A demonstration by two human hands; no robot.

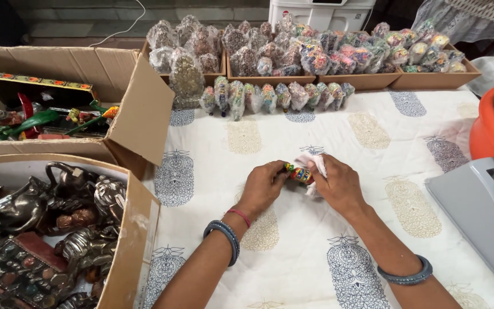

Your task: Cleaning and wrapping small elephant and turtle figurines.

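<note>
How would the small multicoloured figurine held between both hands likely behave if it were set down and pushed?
The small figurine looks rigid and painted, so it would probably slide rather than bend. Its uneven shape suggests it could tip over easily. The left hand and right hand grip it with fingertips only, so it seems light; the white cloth against it looks floppy.
</note>
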